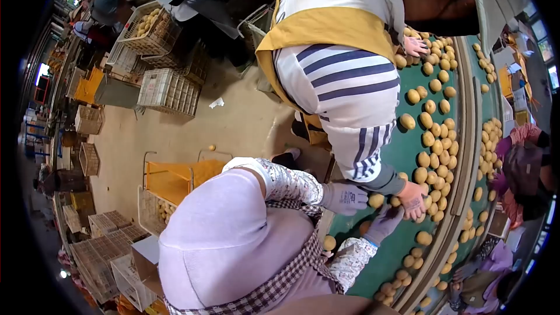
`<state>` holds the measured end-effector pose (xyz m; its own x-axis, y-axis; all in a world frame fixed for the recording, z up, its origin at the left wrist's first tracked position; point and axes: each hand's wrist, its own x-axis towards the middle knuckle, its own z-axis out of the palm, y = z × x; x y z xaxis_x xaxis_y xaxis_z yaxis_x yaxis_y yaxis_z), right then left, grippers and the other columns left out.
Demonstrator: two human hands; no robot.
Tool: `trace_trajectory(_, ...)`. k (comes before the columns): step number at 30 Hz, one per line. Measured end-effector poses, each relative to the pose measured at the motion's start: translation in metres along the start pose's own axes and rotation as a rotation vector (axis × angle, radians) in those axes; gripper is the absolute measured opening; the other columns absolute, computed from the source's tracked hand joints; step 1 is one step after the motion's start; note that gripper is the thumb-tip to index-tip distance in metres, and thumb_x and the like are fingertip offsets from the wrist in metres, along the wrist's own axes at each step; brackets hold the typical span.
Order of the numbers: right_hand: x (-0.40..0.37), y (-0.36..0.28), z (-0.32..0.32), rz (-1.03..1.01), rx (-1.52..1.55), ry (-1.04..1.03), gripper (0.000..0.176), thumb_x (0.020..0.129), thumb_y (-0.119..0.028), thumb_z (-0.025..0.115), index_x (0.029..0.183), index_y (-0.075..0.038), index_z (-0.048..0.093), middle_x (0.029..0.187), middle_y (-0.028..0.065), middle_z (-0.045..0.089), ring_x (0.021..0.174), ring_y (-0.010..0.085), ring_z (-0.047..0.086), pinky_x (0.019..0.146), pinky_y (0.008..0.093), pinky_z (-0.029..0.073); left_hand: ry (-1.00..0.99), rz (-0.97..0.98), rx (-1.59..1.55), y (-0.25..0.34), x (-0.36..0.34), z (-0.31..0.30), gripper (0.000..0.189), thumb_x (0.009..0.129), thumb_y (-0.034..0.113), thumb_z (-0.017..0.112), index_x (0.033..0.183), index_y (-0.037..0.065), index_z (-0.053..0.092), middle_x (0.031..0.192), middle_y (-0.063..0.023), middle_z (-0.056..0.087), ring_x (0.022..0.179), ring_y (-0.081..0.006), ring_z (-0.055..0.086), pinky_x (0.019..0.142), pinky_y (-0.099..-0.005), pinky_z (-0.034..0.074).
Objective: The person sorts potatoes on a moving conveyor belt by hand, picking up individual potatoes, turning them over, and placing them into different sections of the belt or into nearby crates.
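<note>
My left hand point(345, 199), in a grey-lilac glove, stretches its fingers over the green conveyor belt point(406, 157). Close to its fingertips lies a potato point(376, 200). Lower on the belt, my right hand point(384, 223), gloved alike, reaches towards the potato row with fingers extended and no potato visibly gripped. Another potato point(365, 227) lies beside its wrist. A co-worker's hand point(412, 199) in a pink-orange glove rests on potatoes right by my right fingertips. The undersides of my hands are hidden.
A co-worker in a striped shirt point(350, 81) leans over the belt, with the other gloved hand point(415, 46) farther up. A rail point(464, 157) separates a second potato lane, where other people stand. Crates point(169, 91) and an orange-covered frame point(169, 181) stand on the floor at left.
</note>
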<state>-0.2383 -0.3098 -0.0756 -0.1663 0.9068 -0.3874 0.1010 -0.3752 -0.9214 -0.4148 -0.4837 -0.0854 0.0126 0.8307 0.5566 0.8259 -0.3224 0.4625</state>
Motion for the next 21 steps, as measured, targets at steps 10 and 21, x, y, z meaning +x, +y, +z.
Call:
trace_trajectory(10, -0.025, -0.112, -0.107, -0.268, -0.643, 0.357, 0.046, 0.111, -0.024, 0.050, 0.143, 0.007, 0.059, 0.147, 0.0157, 0.060, 0.133, 0.0269, 0.057, 0.115, 0.0367, 0.042, -0.091, -0.037, -0.268, -0.016, 0.045, 0.004, 0.051, 0.086, 0.037, 0.065, 0.130, 0.012, 0.063, 0.143, -0.0131, 0.057, 0.145, -0.0335, 0.045, 0.123, -0.0581, 0.027)
trace_trajectory(21, 0.136, -0.073, -0.173, -0.421, -0.127, 0.757, 0.062, 0.096, -0.027, 0.069, 0.139, 0.015, 0.054, 0.140, 0.0223, 0.062, 0.122, 0.0297, 0.061, 0.106, 0.0424, 0.047, -0.620, 0.269, 0.282, 0.059, 0.213, 0.136, 0.046, 0.094, 0.022, 0.057, 0.139, 0.025, 0.060, 0.154, -0.0095, 0.050, 0.144, -0.0337, 0.045, 0.119, -0.0581, 0.033)
